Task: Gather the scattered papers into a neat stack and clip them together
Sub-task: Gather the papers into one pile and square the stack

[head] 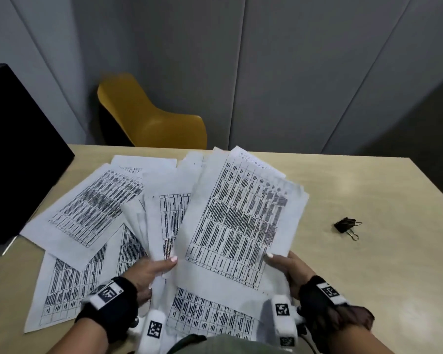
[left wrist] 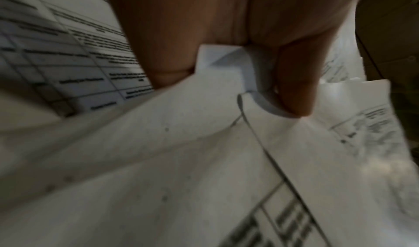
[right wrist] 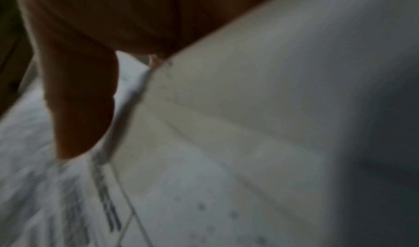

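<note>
**Sheets half gathered, clip still waiting**

The papers [head: 230, 213] are thin white sheets printed with dense black tables, limp enough to bow and fan. Several are lifted off the surface [head: 368, 264] in a loose, skewed bundle, edges not yet squared. The left hand [head: 149, 272] pinches the bundle's lower left edge, thumb on top; the left wrist view shows a finger pressed against a curled, folded corner. The right hand [head: 289, 269] holds the top sheet at its lower right corner, thumb over the print — its grip is closed on paper too, though the right wrist view is too blurred to add detail.

Judging from this, the gathering is partway done: more sheets [head: 82, 208] lie flat and overlapping on the left and near edge of the pale wood-grain surface. They must be collected, everything tapped square, then clipped.

The clip [head: 345, 226] — a small black binder clip with wire handles — sits untouched, well apart to the right. Beyond the surface stand a yellow moulded chair [head: 149, 116] and a black box [head: 18, 154].
</note>
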{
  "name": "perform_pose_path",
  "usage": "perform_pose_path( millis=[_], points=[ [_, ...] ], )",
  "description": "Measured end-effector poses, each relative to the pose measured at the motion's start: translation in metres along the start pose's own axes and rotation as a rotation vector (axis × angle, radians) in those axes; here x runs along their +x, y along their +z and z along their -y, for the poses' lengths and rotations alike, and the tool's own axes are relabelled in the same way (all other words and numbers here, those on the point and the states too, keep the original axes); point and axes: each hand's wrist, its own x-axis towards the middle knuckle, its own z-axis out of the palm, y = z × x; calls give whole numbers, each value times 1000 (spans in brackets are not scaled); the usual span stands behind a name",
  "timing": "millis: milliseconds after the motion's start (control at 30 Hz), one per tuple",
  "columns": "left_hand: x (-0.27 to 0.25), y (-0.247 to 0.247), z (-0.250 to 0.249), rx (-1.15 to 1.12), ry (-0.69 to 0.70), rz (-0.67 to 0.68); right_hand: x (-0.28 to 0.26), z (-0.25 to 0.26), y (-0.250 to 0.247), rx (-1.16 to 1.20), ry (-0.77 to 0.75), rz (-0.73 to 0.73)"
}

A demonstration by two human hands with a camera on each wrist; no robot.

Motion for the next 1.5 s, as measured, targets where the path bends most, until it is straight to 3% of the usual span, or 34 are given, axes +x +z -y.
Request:
perform_pose_path(
  millis=[67,167,333,400,467,500,567,667,733,867,967,1033,1067,1133,1200,1267,1300,1433,1500],
  points=[
    [3,-6,2,-34,-47,39,-4,-2,1,-8,70,34],
    [12,-10,3,12,-41,68,-7,-6,7,-250,124,9],
    [32,-13,7,156,24,-35,0,-10,18,-529,94,-110],
    [34,-19,2,166,167,-182,-2,-10,22,-573,94,-200],
    [37,-36,-5,194,315,-423,-1,-8,22,-569,57,-239],
    [40,-50,-8,264,351,-549,1,-5,19,-565,39,-249],
    [46,-79,-4,601,278,-701,5,0,15,-556,21,-288],
    [51,-102,11,999,-64,-532,12,4,10,-530,36,-328],
    [48,-100,22,1079,-143,-430,14,5,10,-509,40,-338],
    [31,-68,30,1230,-107,-335,13,4,9,-485,75,-334],
    [14,-43,32,1304,84,-337,11,2,8,-449,93,-327],
    [12,-44,33,1109,318,-439,9,3,8,-426,92,-328],
    [12,-50,32,958,368,-494,9,3,9,-421,94,-337],
    [22,-70,34,800,332,-641,10,3,9,-434,92,-333],
    [33,-91,38,898,74,-698,13,1,7,-454,87,-326],
    [41,-102,43,925,-162,-606,15,-3,5,-462,98,-319],
    [43,-102,45,932,-197,-551,17,-5,3,-452,105,-308],
    [41,-84,46,1003,-111,-424,20,-9,-7,-445,178,-335],
    [38,-82,47,1008,-57,-446,20,-9,-13,-443,199,-351]
  ],
)
